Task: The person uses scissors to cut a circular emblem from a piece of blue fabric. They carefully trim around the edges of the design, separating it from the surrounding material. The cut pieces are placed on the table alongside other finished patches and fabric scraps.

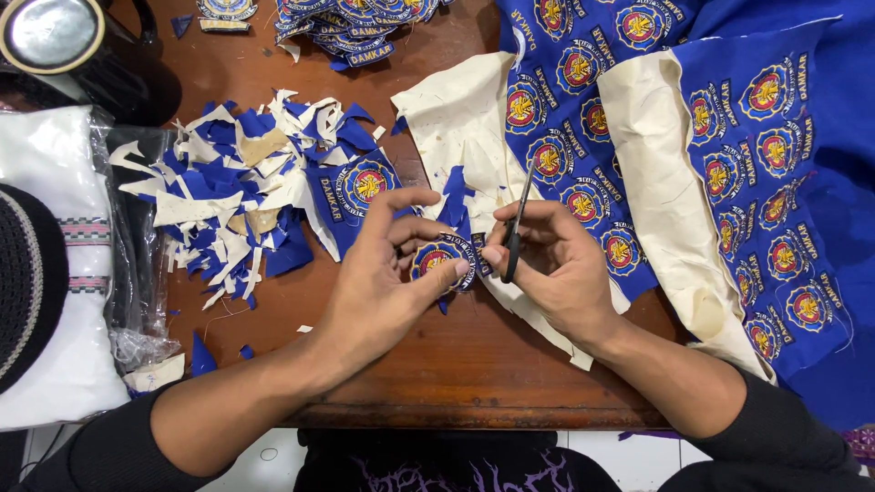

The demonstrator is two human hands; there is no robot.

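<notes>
My left hand pinches a round blue embroidered patch with a red and yellow emblem, held just above the wooden table. My right hand grips small black scissors, blades pointing up and away, right beside the patch's edge. A strip of blue fabric trimming sticks up behind the patch. Both hands meet at the table's middle.
A large blue cloth sheet printed with many identical emblems and cream backing covers the right side. A heap of blue and cream offcuts lies left. Finished patches are piled at the top. A white bundle in plastic sits far left.
</notes>
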